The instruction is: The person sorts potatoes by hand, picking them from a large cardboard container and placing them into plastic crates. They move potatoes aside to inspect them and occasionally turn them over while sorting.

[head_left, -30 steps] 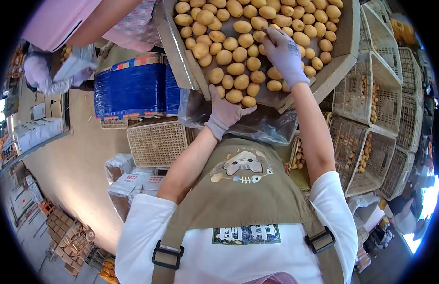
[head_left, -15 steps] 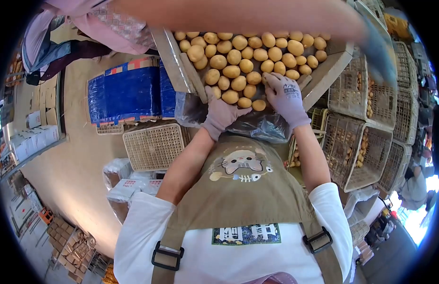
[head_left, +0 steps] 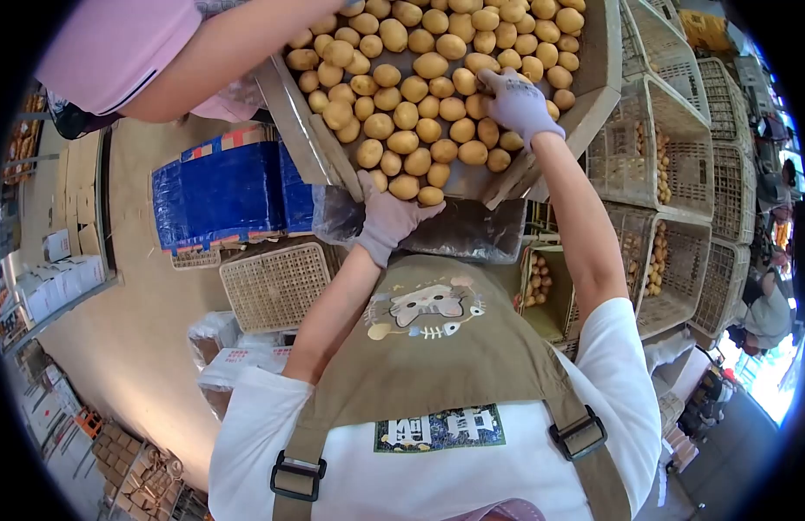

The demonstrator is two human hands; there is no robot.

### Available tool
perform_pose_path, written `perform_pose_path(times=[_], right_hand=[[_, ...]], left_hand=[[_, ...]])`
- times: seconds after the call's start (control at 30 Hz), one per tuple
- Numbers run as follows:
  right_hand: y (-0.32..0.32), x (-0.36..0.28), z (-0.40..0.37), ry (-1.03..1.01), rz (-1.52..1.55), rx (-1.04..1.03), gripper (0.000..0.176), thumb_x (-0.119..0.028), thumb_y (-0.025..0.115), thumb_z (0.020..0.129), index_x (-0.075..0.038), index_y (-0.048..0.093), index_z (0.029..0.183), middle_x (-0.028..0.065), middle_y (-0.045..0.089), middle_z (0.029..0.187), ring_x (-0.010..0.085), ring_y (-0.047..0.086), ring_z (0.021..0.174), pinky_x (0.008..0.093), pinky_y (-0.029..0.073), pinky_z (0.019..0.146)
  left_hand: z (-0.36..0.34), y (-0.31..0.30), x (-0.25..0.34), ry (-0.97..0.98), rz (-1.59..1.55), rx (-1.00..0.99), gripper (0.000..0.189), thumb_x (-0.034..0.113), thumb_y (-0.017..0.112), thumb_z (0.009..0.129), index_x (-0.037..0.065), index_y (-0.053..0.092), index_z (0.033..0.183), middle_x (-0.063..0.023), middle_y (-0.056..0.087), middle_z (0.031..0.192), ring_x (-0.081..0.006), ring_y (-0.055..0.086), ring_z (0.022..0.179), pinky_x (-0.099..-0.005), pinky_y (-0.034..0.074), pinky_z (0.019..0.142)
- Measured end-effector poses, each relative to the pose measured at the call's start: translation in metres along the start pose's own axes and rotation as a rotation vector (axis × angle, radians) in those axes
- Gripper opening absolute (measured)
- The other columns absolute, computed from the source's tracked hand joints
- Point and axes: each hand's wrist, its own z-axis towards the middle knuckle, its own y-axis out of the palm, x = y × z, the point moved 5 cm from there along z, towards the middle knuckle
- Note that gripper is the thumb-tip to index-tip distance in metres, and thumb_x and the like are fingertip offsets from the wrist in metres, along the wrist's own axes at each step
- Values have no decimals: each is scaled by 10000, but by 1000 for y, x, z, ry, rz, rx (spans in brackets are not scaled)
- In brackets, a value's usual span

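Observation:
Many round yellow-brown potatoes point(head_left: 417, 113) lie in a wooden-sided sorting tray point(head_left: 305, 139) that narrows towards me. My left hand point(head_left: 392, 217), in a pale glove, is at the narrow mouth of the tray, its fingers spread beneath the nearest potatoes and touching them. Further up, at the tray's right side, my right hand point(head_left: 515, 102) in a matching glove reaches over the potatoes, fingertips against one of them; its fingers are bent but not closed round it. Dark plastic sheeting point(head_left: 472, 230) hangs below the mouth.
Another person's arm point(head_left: 246, 52) reaches over the tray from the upper left. Plastic crates point(head_left: 680, 174), some holding potatoes, stand at the right. At the left are a blue-wrapped stack point(head_left: 218, 195), an upturned crate point(head_left: 274, 286) and plastic-wrapped boxes point(head_left: 237, 369).
My right hand has moved up and away from my left hand, over the potatoes. More potatoes show near the mouth. The other person's arm has drawn back to the left.

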Motion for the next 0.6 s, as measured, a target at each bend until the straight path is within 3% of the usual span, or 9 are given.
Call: perform_pose_path(times=[0.2,0.23,0.3,0.33,0.43,0.47,0.5,0.57,0.6], right_hand=[[4,6,-9,210,246,248,398,-343,711,856,-166,627,1202,158,605,1206,355,650,1064,462,540,890],[-4,3,-20,99,243,305,401,-325,723,842,-151,629,1190,156,605,1207,346,653,1056,460,540,888],[-35,2,-56,-132,225,417,408,-288,748,812,-121,633,1166,152,604,1209,328,658,1039,457,540,884],[-51,32,-70,24,257,518,384,-239,749,798,-106,640,1141,145,616,1186,307,656,1035,453,535,895],[-114,107,-124,590,-153,969,321,-126,721,784,-69,657,1094,129,658,1068,251,645,1028,432,516,942],[-116,99,-120,409,-171,983,316,-103,703,790,-61,653,1100,122,663,1023,251,640,1038,423,508,955],[-122,83,-110,227,-190,1002,313,-80,685,796,-52,649,1106,114,669,979,252,635,1047,413,500,968],[-76,41,-64,-88,-15,711,451,-13,628,792,-137,644,1225,93,685,1086,300,673,976,433,536,862],[-39,24,-39,-197,36,498,538,3,599,797,-194,632,1296,88,691,1181,314,695,958,443,551,802]], left_hand=[[-2,-1,1,3,-20,-91,928,830,252,893,230,208,1599,-61,196,1673,-377,187,1527,-786,195,1111],[-1,0,1,-5,-27,-82,926,828,254,895,228,204,1599,-62,196,1673,-378,183,1528,-781,196,1116],[-6,12,9,207,1058,-30,885,765,408,883,222,291,1572,-51,254,1653,-358,228,1496,-714,165,1132],[-10,22,11,321,1597,7,867,734,485,877,218,334,1558,-46,283,1642,-348,250,1479,-680,150,1140],[-4,11,8,303,1102,-85,858,678,601,855,212,380,1541,-26,317,1629,-322,268,1459,-628,97,1147],[-2,3,5,264,831,-123,862,678,593,859,211,364,1546,-25,310,1632,-319,262,1464,-631,94,1149],[1,7,6,318,1051,-137,868,703,528,883,208,316,1565,-35,282,1644,-329,249,1485,-660,122,1156],[-2,7,1,-47,-174,-246,874,693,532,898,194,295,1575,-40,268,1651,-340,303,1470,-660,113,1171],[-2,9,1,-14,-110,-207,872,683,544,895,192,300,1573,-39,277,1647,-339,308,1466,-661,107,1167]])
